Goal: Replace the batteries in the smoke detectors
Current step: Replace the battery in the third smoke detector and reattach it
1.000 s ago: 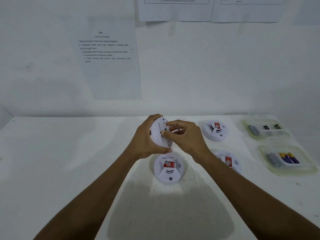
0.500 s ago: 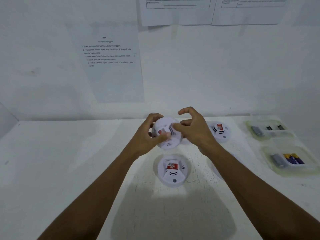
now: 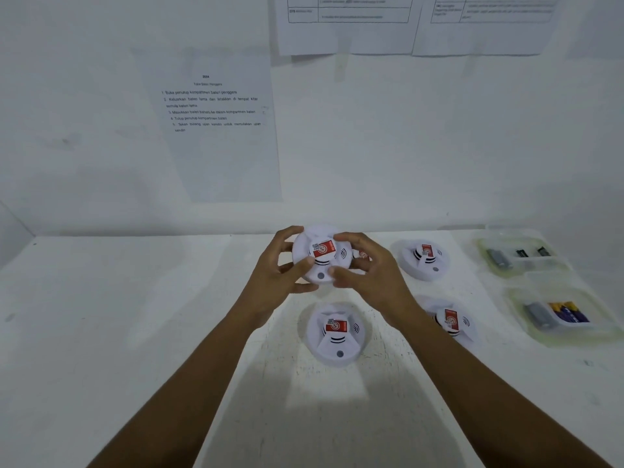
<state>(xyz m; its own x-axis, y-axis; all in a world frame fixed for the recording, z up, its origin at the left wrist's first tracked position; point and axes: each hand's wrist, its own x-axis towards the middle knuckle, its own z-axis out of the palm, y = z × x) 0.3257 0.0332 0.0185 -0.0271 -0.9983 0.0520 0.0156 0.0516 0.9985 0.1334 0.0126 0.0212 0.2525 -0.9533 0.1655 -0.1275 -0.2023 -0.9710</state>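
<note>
I hold a round white smoke detector (image 3: 320, 255) with a red label above the table, its face turned toward me. My left hand (image 3: 280, 275) grips its left rim with curled fingers and thumb. My right hand (image 3: 368, 275) grips its right rim the same way. Below it a second detector (image 3: 336, 334) lies face up on the white table (image 3: 135, 332). A third detector (image 3: 423, 258) lies at the back right and another detector (image 3: 450, 320) sits just right of my right wrist. A further red label (image 3: 361, 255) peeks out behind my right fingers.
Two clear plastic trays stand at the right edge: the far tray (image 3: 520, 256) holds dark batteries, the near tray (image 3: 557, 315) holds a grey battery and purple-yellow ones. Printed sheets (image 3: 219, 130) hang on the white wall behind the table.
The held detector has been turned from edge-on to face toward me. My right hand moved from its back to its right rim. The camera tilted slightly.
</note>
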